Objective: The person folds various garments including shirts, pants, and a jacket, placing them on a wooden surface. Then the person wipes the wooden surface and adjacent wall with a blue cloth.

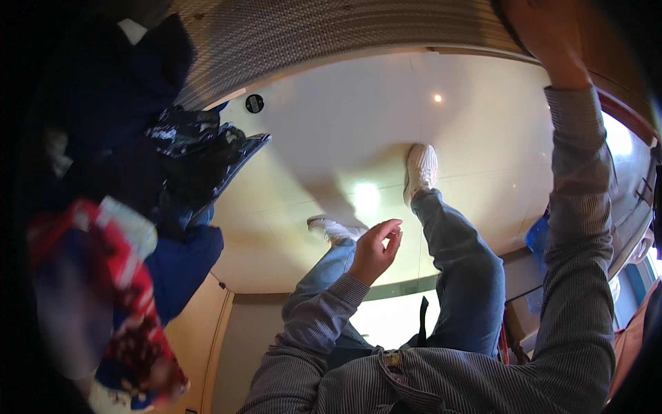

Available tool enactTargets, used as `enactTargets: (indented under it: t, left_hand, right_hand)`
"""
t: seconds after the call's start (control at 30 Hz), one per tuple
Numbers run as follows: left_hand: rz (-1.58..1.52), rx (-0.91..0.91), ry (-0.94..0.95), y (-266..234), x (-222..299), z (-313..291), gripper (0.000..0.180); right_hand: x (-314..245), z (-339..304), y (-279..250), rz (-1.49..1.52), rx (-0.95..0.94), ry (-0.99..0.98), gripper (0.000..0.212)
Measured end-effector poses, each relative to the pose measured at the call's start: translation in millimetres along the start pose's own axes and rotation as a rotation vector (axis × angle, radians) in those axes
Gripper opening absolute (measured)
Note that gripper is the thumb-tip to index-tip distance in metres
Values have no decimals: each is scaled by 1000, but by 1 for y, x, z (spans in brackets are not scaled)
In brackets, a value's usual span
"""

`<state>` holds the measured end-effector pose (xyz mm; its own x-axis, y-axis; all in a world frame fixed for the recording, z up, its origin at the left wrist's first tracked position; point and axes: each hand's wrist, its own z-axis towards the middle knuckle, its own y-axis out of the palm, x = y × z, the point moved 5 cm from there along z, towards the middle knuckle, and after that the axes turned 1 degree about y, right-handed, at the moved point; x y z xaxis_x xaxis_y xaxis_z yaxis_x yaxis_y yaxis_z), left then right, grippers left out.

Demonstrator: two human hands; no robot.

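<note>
In front of my body, above the pale floor point(289, 252), hangs my left hand point(374, 252). Its fingers are loosely curled, with a gap between thumb and index finger and nothing visible in it. My right arm stretches far up along the right side. My right hand point(548, 38) is at the top right, its fingers cut off by the picture's edge. Beside it runs a dark curved edge point(512, 29); whether the hand grips it is hidden. A brown woven-textured surface point(296, 45) spans the top of the view, left of that hand.
At the left are dark blue clothes point(183, 265), a shiny black plastic bag point(200, 155) and red patterned cloth point(134, 297). A small black disc point(254, 103) lies on the floor. My white shoes point(421, 168) stand apart. Blue plastic point(537, 234) is at the right.
</note>
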<state>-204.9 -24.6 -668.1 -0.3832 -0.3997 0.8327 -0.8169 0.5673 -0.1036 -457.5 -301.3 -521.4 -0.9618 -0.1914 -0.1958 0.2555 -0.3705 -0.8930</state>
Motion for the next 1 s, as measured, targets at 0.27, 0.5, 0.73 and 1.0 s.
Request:
enactTargets:
  t: [0.27, 0.5, 0.73, 1.0]
  left_hand:
    - [120, -23, -39, -21, 50, -81, 22]
    - [83, 75, -107, -40, 111, -138, 20]
    - [150, 137, -75, -56, 207, -163, 23]
    - [171, 211, 3, -101, 336, -163, 26]
  right_hand:
    - [-4, 2, -3, 86, 135, -21, 32]
    - [-26, -39, -18, 156, -22, 104, 31]
    - [-54, -175, -7, 231, -1172, 14, 27]
    - [-101, -207, -169, 1045, -1253, 901, 46]
